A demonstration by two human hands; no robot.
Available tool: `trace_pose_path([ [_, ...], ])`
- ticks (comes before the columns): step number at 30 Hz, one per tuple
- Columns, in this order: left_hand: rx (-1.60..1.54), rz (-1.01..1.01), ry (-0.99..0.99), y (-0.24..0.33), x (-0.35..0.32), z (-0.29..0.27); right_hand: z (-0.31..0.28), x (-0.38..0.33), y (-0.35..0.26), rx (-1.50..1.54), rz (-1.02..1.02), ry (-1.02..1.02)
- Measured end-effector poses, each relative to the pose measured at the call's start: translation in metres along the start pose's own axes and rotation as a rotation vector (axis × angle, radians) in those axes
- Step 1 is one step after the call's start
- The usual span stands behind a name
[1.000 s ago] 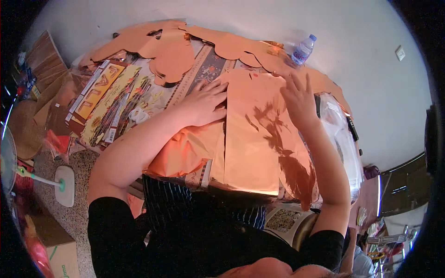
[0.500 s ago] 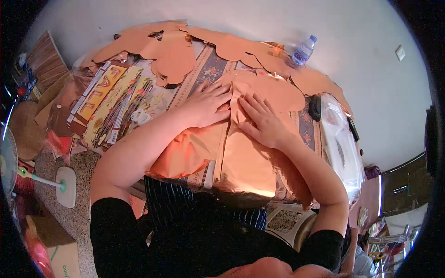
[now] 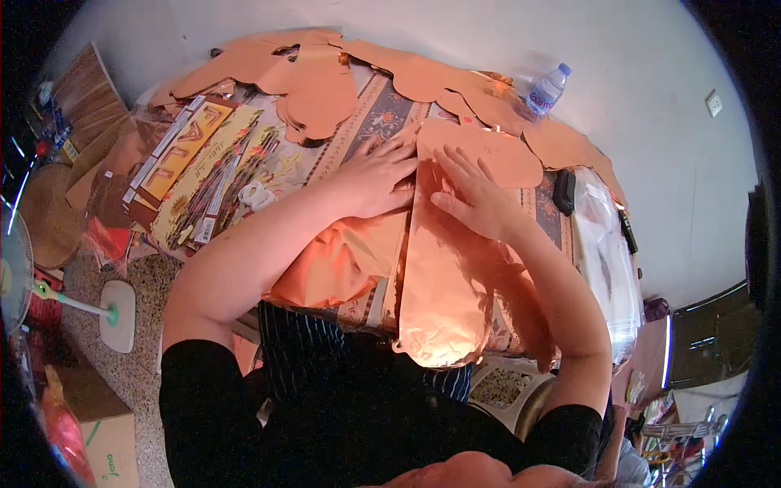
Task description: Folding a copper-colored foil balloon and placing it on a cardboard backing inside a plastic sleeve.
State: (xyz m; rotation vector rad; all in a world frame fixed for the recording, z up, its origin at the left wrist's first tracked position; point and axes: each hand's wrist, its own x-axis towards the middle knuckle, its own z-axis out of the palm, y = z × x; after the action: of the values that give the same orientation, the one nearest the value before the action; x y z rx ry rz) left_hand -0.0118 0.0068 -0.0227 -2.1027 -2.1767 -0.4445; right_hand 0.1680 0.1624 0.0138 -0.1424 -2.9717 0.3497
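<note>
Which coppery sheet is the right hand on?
The strip with the bright, rounded end; the right hand clears the crumpled piece and wall-side sheets.

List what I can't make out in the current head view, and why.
- Head view: the copper foil directly beneath the right hand, hidden by that hand.
- Head view: the tablecloth pattern under the foil, covered by it.
- Head view: the rest of the fan, cut off by the left edge.
- Head view: small items at lower right, too tiny and crowded.
</note>
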Motion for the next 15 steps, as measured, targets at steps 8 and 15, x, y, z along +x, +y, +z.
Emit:
trace_pose_path([
  [8, -0.104, -0.043, -0.039, 0.006, 0.0, -0.014, 0.024, 0.0, -0.013, -0.166, -0.004, 0.056],
  [15, -0.396, -0.001, 0.097, -0.005, -0.007, -0.056, 0.024, 0.002, -0.014, -0.198, -0.007, 0.021],
])
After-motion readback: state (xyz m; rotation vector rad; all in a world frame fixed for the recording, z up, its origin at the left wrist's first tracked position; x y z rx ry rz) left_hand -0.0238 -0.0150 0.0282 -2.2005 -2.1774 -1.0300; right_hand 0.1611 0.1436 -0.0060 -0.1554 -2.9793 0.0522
